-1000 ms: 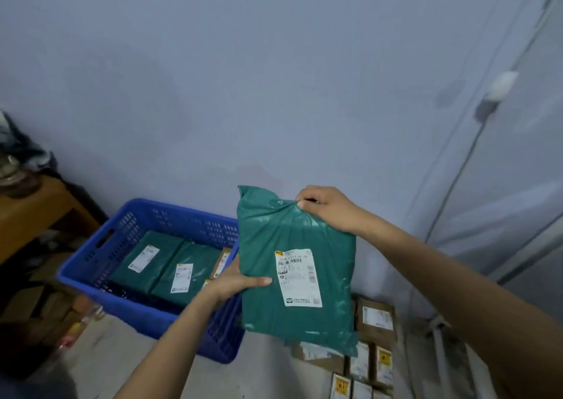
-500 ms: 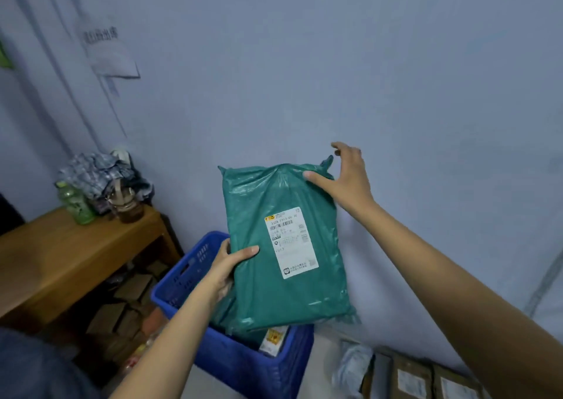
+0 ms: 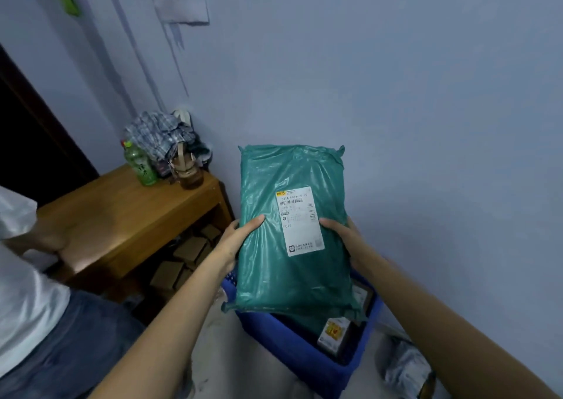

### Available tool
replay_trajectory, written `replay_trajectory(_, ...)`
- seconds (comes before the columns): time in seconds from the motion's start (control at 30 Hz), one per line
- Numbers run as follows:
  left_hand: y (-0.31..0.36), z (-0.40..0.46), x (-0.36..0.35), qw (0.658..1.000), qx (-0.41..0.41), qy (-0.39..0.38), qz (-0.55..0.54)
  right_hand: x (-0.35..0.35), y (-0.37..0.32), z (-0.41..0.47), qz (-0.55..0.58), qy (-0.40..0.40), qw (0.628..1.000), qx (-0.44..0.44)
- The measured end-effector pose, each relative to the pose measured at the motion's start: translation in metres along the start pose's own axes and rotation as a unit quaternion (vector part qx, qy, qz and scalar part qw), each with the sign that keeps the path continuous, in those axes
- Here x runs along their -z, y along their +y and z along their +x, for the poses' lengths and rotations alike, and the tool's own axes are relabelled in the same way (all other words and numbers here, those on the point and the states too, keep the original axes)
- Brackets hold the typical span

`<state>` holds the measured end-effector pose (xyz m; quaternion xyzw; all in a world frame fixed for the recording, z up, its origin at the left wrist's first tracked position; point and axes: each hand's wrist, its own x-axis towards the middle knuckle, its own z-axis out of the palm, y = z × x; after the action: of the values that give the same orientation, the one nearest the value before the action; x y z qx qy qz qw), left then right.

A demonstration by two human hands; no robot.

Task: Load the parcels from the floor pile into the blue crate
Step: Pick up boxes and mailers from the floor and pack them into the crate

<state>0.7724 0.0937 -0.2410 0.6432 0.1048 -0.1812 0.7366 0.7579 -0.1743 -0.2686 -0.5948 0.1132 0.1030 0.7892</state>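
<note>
Green parcel [image 3: 292, 231] gripped between left hand [image 3: 236, 243] and right hand [image 3: 344, 240], above blue crate [image 3: 292, 347].

Green parcel [image 3: 292, 231]: thin plastic film, glossy and wrinkled, bearing a smooth white paper label [image 3: 300, 220]. Blue crate [image 3: 292, 340]: rigid moulded plastic, dull sheen. Side table [image 3: 122, 216]: varnished wood, smooth and lightly reflective; on it a clear plastic bottle [image 3: 138, 164] and crumpled checked cloth [image 3: 158, 133].
</note>
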Motion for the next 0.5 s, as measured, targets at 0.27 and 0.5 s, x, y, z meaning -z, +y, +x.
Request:
replay_trajectory(0.27, 0.014, 0.135, 0.044, 0.997, 0.059, 0.015, 0.055, -0.022, 0.036, 0.151, 0.071, 0.042, 0.993, -0.085)
replay_trajectory(0.5, -0.010, 0.236, 0.059, 0.987, 0.141, 0.038, 0.065, -0.018, 0.073, 0.216, 0.110, 0.108, 0.979, -0.132)
